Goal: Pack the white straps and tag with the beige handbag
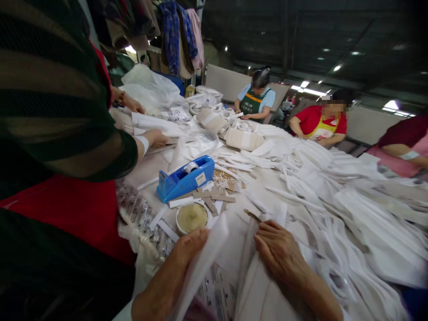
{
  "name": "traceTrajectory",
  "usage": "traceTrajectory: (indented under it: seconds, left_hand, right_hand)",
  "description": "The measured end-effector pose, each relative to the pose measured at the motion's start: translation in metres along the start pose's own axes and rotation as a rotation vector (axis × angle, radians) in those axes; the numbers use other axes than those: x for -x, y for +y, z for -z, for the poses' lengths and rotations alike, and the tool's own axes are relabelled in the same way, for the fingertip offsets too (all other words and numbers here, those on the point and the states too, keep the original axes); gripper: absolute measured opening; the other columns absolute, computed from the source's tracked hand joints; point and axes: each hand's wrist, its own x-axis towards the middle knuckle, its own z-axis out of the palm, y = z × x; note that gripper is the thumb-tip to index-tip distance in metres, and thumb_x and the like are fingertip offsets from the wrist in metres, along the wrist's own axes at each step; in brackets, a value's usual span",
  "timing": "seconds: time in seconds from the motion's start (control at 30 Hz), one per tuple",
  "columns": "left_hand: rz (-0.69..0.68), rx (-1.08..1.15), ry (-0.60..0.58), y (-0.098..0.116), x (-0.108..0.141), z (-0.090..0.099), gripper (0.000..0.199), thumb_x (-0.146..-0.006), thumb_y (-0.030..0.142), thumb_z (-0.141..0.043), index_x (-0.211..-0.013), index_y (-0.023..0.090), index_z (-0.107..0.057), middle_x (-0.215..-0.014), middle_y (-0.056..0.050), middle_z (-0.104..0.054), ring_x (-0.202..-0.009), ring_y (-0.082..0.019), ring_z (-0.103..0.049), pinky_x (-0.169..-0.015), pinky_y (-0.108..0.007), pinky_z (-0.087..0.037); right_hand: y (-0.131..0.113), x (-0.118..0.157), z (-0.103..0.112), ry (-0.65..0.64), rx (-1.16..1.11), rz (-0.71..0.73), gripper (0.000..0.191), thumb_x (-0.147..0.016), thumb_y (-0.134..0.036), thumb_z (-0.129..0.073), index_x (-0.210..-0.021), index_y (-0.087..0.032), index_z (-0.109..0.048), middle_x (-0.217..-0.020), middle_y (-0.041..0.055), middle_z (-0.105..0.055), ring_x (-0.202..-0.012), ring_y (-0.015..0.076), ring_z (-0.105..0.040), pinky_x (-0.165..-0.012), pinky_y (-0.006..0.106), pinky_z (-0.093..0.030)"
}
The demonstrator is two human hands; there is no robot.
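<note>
My left hand (190, 245) is closed on the edge of a thin, whitish, see-through sheet (209, 254), which looks like plastic and hangs toward me. On the right, my right hand (279, 252) lies over white fabric (257, 290) with its fingers curled. From those fingers sticks out a small brass-coloured tool with a looped end (251, 215); the rest of it is hidden. Just beyond my left hand stands a round tub with a yellowish pad (192, 217). Behind it is a blue tape dispenser (186, 178).
Cardboard strips (212, 198) and a heap of small strings (225, 178) lie beside the dispenser. White fabric pieces (364, 214) cover the table's right side. A co-worker (67, 111) stands close on my left, handling white pieces. Several other people sit across the table.
</note>
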Motion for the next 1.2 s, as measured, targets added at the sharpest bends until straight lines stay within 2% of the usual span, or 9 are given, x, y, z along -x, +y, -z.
traceTrajectory:
  seconds: [0.13,0.2,0.37,0.53,0.7,0.87,1.0,1.13,1.2]
  left_hand:
    - [0.064,-0.024,-0.216,0.004,0.003,0.003,0.039,-0.078,0.029,-0.071,-0.114,0.018,-0.062,-0.092,-0.004,-0.063,-0.076,-0.012,-0.055,-0.066,-0.020,-0.040]
    - [0.034,-0.015,-0.306,0.004,0.000,0.006,0.045,-0.078,0.025,-0.069,-0.122,0.020,-0.059,-0.092,-0.002,-0.059,-0.079,-0.012,-0.053,-0.069,-0.021,-0.039]
    - [-0.103,-0.197,-0.224,0.016,-0.005,0.007,0.059,-0.084,0.020,-0.058,-0.139,0.037,-0.042,-0.099,0.001,-0.052,-0.088,-0.014,-0.050,-0.079,-0.025,-0.038]
    - [-0.249,-0.554,-0.221,0.016,-0.024,-0.012,0.046,-0.076,0.012,-0.058,-0.120,0.025,-0.064,-0.101,-0.002,-0.053,-0.095,-0.017,-0.048,-0.083,-0.027,-0.037]
    - [-0.259,-0.620,-0.234,-0.003,-0.053,-0.032,0.052,-0.067,0.004,-0.058,-0.117,0.017,-0.065,-0.096,-0.004,-0.053,-0.087,-0.016,-0.049,-0.077,-0.027,-0.040]
    - [-0.257,-0.642,-0.273,-0.014,-0.066,-0.042,0.052,-0.066,0.003,-0.060,-0.117,0.013,-0.066,-0.092,-0.003,-0.055,-0.082,-0.014,-0.049,-0.077,-0.027,-0.040]
    - [-0.286,-0.647,-0.217,-0.034,-0.079,-0.053,0.052,-0.065,0.001,-0.059,-0.115,0.011,-0.065,-0.089,-0.004,-0.058,-0.080,-0.015,-0.051,-0.075,-0.027,-0.042]
    - [-0.383,-0.695,-0.114,-0.053,-0.090,-0.062,0.042,-0.071,0.005,-0.057,-0.111,0.012,-0.066,-0.097,-0.007,-0.062,-0.090,-0.019,-0.056,-0.085,-0.031,-0.045]
    - [-0.402,-0.786,-0.149,-0.050,-0.088,-0.057,0.036,-0.075,0.007,-0.055,-0.108,0.014,-0.068,-0.102,-0.009,-0.064,-0.098,-0.021,-0.058,-0.093,-0.033,-0.045]
  right_hand:
    - [0.001,0.003,0.005,0.014,-0.080,0.000,0.037,-0.098,-0.013,-0.034,-0.062,-0.019,-0.041,-0.061,-0.0008,-0.047,-0.061,0.0134,-0.040,-0.071,0.034,-0.034]
    - [0.001,0.003,0.007,0.019,-0.099,0.004,0.035,-0.097,-0.012,-0.034,-0.064,-0.019,-0.040,-0.061,-0.0012,-0.046,-0.062,0.0135,-0.041,-0.072,0.034,-0.035]
    - [0.002,0.004,0.007,0.044,-0.104,0.014,0.032,-0.096,-0.010,-0.036,-0.066,-0.020,-0.038,-0.061,-0.0022,-0.044,-0.062,0.0129,-0.040,-0.076,0.035,-0.036]
    - [0.000,0.005,0.002,0.055,-0.055,0.026,0.031,-0.095,-0.008,-0.038,-0.066,-0.019,-0.039,-0.061,-0.0027,-0.044,-0.062,0.0122,-0.041,-0.080,0.037,-0.036]
    - [-0.003,0.003,0.000,0.118,0.007,0.058,0.030,-0.094,-0.006,-0.041,-0.066,-0.019,-0.042,-0.060,-0.0028,-0.044,-0.061,0.0113,-0.039,-0.081,0.036,-0.036]
    - [-0.006,0.000,-0.001,0.161,0.045,0.077,0.032,-0.094,-0.006,-0.042,-0.064,-0.018,-0.044,-0.059,-0.0014,-0.047,-0.062,0.0126,-0.041,-0.073,0.032,-0.034]
    - [-0.004,0.002,-0.003,0.156,0.069,0.075,0.035,-0.095,-0.009,-0.041,-0.061,-0.018,-0.045,-0.057,-0.0009,-0.049,-0.061,0.0132,-0.042,-0.068,0.031,-0.033]
    - [0.001,0.002,-0.013,0.106,0.107,0.024,0.038,-0.098,-0.015,-0.038,-0.062,-0.019,-0.050,-0.058,0.0005,-0.055,-0.062,0.0146,-0.047,-0.068,0.032,-0.033]
    - [0.003,0.001,-0.021,0.051,0.139,0.002,0.038,-0.099,-0.018,-0.037,-0.064,-0.019,-0.054,-0.060,0.0009,-0.059,-0.061,0.0149,-0.049,-0.068,0.032,-0.032]
